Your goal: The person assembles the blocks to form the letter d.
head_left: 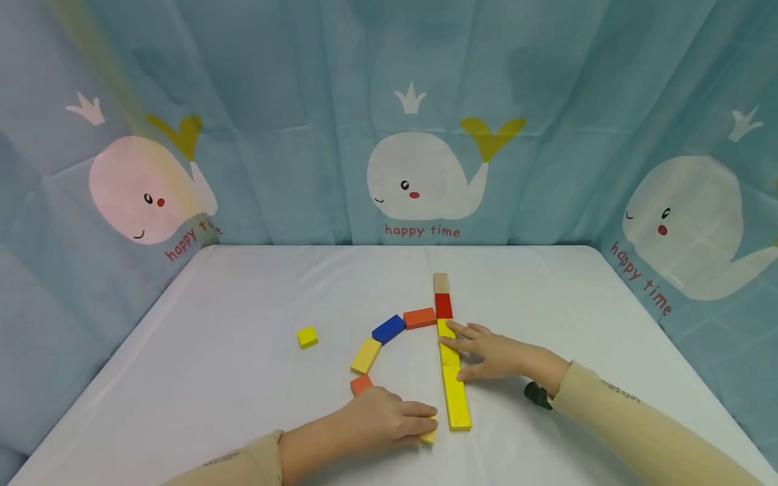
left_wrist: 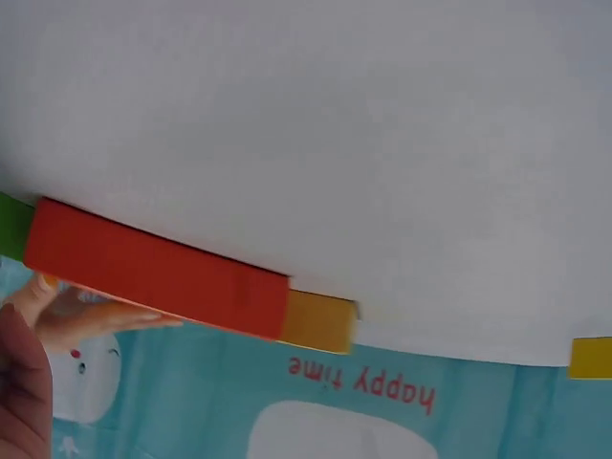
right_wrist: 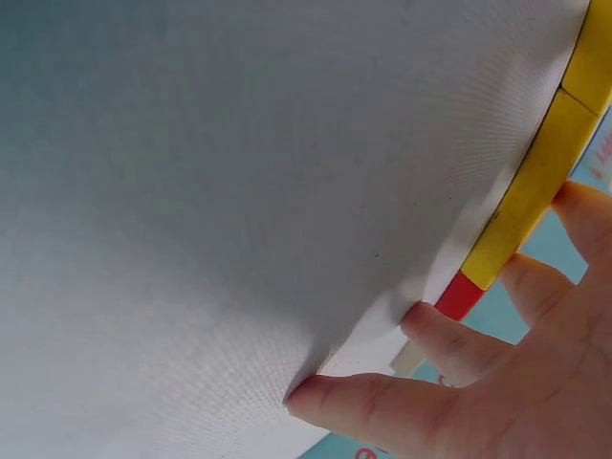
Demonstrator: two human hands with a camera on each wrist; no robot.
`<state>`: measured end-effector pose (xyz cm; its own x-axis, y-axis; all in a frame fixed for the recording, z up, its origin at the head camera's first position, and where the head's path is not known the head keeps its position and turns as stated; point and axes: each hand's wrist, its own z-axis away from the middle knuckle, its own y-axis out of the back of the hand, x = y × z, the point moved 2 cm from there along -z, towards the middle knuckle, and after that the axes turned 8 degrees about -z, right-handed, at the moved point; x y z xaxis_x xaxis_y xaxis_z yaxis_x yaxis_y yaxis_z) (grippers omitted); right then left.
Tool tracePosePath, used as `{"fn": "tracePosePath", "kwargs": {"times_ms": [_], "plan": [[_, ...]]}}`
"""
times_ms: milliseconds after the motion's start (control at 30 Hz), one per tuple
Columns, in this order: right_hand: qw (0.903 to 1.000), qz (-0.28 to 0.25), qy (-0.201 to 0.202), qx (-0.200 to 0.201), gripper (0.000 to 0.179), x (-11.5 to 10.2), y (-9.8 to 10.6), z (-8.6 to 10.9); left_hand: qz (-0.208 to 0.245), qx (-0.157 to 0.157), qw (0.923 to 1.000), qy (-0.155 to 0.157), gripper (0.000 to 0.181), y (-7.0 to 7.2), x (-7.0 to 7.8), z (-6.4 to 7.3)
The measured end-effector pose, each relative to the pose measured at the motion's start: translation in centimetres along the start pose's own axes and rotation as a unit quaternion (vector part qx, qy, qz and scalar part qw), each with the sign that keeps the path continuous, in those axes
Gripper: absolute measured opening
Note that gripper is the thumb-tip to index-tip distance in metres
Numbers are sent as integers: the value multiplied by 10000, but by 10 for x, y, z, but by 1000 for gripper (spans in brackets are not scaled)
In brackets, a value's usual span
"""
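Note:
My left hand (head_left: 379,418) holds a pale yellow block (head_left: 429,435) between its fingers, near the bottom of a straight row; the hand hides part of the block. My right hand (head_left: 495,354) has its fingers spread, with fingertips on the upper yellow block (head_left: 446,352) and thumb beside the lower, longer yellow block (head_left: 457,401). A red block (head_left: 444,306) and a plain wood block (head_left: 441,283) top that row. Curving left from it are an orange-red block (head_left: 420,318), a blue block (head_left: 389,329), a light yellow block (head_left: 366,356) and another orange-red block (head_left: 361,385).
A small yellow block (head_left: 307,337) lies apart on the left of the white table (head_left: 243,297). Some dark object (head_left: 537,395) sits by the right wrist. In the left wrist view, a green block (left_wrist: 13,228) adjoins a long red block (left_wrist: 158,268). Whale-print curtains (head_left: 273,182) surround the table.

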<state>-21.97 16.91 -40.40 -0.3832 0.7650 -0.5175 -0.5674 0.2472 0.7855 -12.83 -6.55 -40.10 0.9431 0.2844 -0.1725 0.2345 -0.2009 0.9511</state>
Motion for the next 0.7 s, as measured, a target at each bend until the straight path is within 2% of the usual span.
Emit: {"fn": "tracePosePath", "kwargs": {"times_ms": [100, 167, 367, 500, 700], "plan": [[10000, 1, 23, -14, 72, 0, 0, 0, 60, -244, 9997, -60, 29, -2, 3, -6], [10000, 32, 16, -15, 73, 1, 0, 0, 161, -375, 9992, 4, 29, -1, 4, -10], [10000, 33, 42, -3, 73, 2, 0, 0, 251, -495, 9984, 137, 29, -1, 4, -18], [9999, 20, 103, -8, 73, 2, 0, 1, 157, -583, 9980, 210, 28, -4, 5, -19], [9998, 48, 200, -9, 72, 1, 1, 1, 17, -960, 9942, 487, 30, -5, 6, -15]]}}
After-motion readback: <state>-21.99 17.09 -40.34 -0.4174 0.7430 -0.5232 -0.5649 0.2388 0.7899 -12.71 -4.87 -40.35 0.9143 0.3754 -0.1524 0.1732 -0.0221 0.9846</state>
